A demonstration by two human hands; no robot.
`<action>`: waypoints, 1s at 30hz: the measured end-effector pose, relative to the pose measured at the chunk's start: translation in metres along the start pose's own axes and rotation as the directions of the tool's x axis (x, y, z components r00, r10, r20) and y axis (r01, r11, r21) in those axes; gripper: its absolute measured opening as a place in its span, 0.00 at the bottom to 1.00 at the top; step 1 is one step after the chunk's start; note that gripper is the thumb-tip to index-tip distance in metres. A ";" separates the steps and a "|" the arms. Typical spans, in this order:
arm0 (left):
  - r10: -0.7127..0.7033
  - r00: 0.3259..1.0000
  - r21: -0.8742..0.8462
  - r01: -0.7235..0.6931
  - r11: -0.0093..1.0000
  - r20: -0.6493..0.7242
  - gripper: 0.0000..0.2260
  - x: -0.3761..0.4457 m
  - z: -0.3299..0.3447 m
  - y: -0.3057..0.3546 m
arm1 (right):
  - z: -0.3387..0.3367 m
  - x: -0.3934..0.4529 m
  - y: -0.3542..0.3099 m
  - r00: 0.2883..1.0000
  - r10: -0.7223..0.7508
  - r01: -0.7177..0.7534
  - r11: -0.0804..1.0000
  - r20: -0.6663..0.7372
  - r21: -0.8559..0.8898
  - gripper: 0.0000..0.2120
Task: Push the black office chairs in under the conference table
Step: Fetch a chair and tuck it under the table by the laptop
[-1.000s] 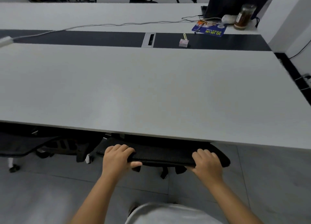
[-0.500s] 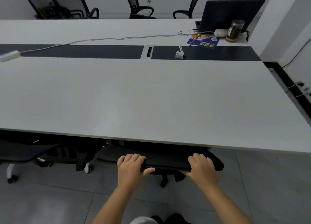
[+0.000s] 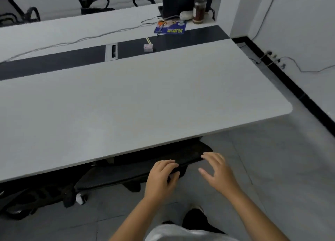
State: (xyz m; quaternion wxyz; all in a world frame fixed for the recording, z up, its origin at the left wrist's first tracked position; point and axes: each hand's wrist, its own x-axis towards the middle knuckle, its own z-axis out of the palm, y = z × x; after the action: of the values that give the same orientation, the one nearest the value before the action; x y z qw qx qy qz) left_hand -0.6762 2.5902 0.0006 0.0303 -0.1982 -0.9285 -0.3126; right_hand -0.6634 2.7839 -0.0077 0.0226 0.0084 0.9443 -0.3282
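Low in the frame, the black office chair [image 3: 137,170] sits tucked under the counter [image 3: 145,99] edge, its backrest running left-right; the left hand [image 3: 162,177] grips it while the right hand [image 3: 216,170] hovers spread beside.

Bare forearms, light grey garment [image 3: 174,233] (hem only), black shoe [image 3: 196,218]

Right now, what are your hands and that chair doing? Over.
Left hand gripping black chair back. Right hand open, off it. Chair mostly under conference table. Nothing visibly blocking.
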 end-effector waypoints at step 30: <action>0.003 0.771 -0.478 0.392 0.786 0.637 0.14 0.315 0.408 0.341 | -0.293 -0.084 0.445 0.423 0.894 -0.652 0.412 -0.145 0.637 0.18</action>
State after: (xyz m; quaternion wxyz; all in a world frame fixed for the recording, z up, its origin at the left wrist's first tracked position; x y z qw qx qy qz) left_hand -0.8066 3.1900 -0.0763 -0.3655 -0.1841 -0.7605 -0.5042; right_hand -0.5769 3.3147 -0.0503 -0.0536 0.5448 0.6788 -0.4894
